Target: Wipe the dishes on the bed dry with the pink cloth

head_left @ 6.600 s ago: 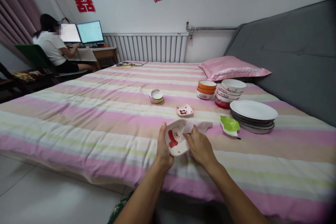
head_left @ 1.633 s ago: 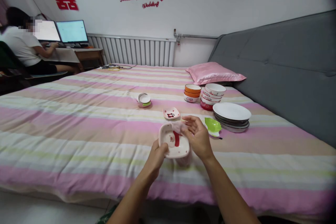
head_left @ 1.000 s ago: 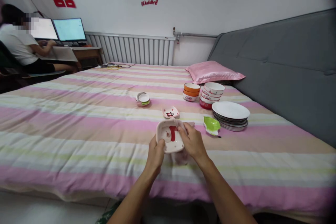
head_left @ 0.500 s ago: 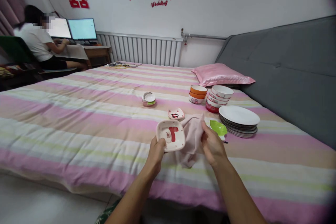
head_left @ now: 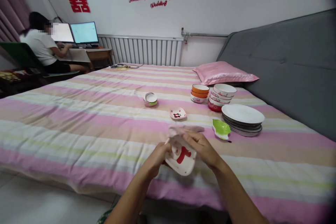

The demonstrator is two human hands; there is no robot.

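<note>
My left hand [head_left: 159, 156] grips the left edge of a small square dish [head_left: 183, 159], white with a bear in a red scarf, tilted above the bed. At the dish's far rim, my right hand [head_left: 201, 146] presses a pale pink cloth [head_left: 181, 130] against it, fingers closed on the fabric. Part of the cloth and some fingertips are hidden. Just beyond lies a similar small dish [head_left: 177, 113] with a red and black figure. A green leaf-shaped dish [head_left: 221, 128] rests to the right of my right hand.
Right of centre stand a plate stack [head_left: 243, 113], white and red bowls [head_left: 222, 96] and orange bowls [head_left: 200, 89]. Small nested dishes [head_left: 150, 99] sit further left. A pink pillow [head_left: 225, 72] lies by the grey headboard [head_left: 286, 63]. A person [head_left: 42, 47] sits at a desk.
The dish has tipped and come slightly nearer and to the right. My right hand has brought the cloth leftward from beside the dish onto its far rim.
</note>
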